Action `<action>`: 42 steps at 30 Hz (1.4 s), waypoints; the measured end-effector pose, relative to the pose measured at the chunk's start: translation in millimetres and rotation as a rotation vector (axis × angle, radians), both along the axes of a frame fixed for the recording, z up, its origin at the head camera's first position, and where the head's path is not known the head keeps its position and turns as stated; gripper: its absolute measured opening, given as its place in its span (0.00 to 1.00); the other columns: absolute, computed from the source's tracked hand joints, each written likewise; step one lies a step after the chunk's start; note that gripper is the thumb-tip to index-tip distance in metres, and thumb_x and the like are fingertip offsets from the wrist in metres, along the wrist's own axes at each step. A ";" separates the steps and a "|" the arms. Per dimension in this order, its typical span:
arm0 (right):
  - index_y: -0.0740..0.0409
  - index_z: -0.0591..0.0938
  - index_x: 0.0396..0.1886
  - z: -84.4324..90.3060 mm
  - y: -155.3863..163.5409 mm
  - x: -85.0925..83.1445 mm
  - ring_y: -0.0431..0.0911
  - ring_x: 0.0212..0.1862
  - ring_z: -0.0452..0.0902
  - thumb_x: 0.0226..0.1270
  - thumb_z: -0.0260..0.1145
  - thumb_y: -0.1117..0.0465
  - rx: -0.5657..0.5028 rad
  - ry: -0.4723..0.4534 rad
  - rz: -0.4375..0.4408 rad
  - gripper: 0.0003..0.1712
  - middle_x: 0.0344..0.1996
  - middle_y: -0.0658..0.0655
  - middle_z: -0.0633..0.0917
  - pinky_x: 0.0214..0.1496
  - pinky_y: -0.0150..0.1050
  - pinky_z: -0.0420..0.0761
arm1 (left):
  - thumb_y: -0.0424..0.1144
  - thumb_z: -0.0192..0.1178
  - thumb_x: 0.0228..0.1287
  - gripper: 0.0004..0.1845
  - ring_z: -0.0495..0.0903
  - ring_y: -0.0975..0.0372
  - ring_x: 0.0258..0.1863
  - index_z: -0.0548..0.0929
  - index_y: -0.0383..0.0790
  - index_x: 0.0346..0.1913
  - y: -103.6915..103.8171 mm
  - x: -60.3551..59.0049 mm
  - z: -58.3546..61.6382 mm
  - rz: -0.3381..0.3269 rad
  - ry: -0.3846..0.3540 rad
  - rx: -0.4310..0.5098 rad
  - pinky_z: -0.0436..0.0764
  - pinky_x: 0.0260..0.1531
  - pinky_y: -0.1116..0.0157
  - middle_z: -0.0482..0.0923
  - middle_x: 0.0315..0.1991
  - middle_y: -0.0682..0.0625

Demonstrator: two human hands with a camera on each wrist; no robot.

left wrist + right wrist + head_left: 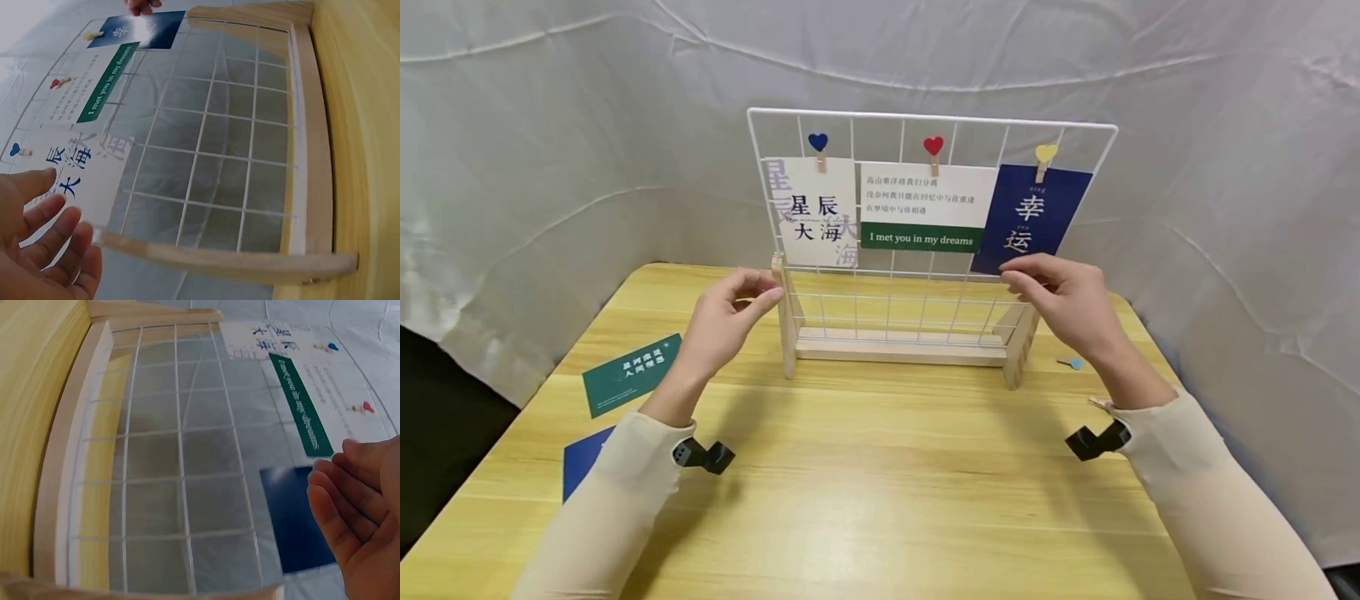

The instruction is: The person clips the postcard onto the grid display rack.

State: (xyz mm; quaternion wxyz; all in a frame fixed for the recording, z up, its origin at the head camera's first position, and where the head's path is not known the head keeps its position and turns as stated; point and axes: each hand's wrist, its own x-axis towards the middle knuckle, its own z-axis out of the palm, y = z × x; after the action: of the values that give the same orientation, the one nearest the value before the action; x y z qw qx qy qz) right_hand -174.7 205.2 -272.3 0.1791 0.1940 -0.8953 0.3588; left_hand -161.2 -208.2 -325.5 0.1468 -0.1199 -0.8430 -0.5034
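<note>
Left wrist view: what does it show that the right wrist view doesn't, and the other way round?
Only the left wrist view shows the left hand and the yellow heart clip.

Only the right wrist view shows the palm side of the right hand; the other catches just its fingers.

Both show the rack, white card, white-and-green card, blue card, blue heart clip and red heart clip.

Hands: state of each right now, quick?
Left hand: open, holding nothing, near a wooden upright.
Right hand: open, holding nothing, by the blue card on the grid.
</note>
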 end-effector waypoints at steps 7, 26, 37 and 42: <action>0.54 0.87 0.46 -11.8 27.3 6.8 0.37 0.32 0.80 0.72 0.62 0.51 0.023 -0.032 -0.047 0.15 0.37 0.55 0.87 0.30 0.26 0.75 | 0.49 0.58 0.71 0.19 0.77 0.54 0.49 0.80 0.36 0.53 -12.3 8.9 -7.7 -0.020 -0.071 -0.116 0.76 0.52 0.53 0.79 0.48 0.44; 0.53 0.85 0.53 -64.1 101.2 28.0 0.33 0.40 0.79 0.73 0.60 0.49 0.050 -0.173 -0.149 0.18 0.45 0.56 0.86 0.38 0.21 0.74 | 0.54 0.55 0.72 0.28 0.70 0.44 0.60 0.73 0.35 0.63 -58.2 32.8 -20.4 -0.090 -0.227 -0.324 0.68 0.59 0.42 0.74 0.59 0.38; 0.55 0.83 0.55 -92.0 123.5 31.8 0.24 0.44 0.72 0.74 0.59 0.47 0.052 -0.226 -0.192 0.21 0.52 0.59 0.83 0.40 0.23 0.73 | 0.53 0.55 0.73 0.30 0.68 0.42 0.60 0.69 0.35 0.67 -94.0 42.9 -34.5 -0.099 -0.286 -0.374 0.69 0.55 0.40 0.70 0.63 0.35; 0.55 0.81 0.59 -102.1 132.4 32.1 0.35 0.45 0.77 0.74 0.57 0.43 0.061 -0.271 -0.241 0.26 0.55 0.61 0.81 0.44 0.34 0.76 | 0.52 0.54 0.73 0.30 0.68 0.40 0.60 0.68 0.33 0.67 -106.5 46.1 -45.4 -0.087 -0.312 -0.375 0.69 0.55 0.39 0.70 0.62 0.34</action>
State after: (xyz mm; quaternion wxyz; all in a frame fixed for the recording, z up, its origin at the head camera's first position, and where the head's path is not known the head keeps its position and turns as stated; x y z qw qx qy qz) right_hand -142.6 337.7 -374.3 0.0924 0.0405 -0.9385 0.3302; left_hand -115.2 -314.7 -370.9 -0.0317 -0.1019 -0.9282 -0.3565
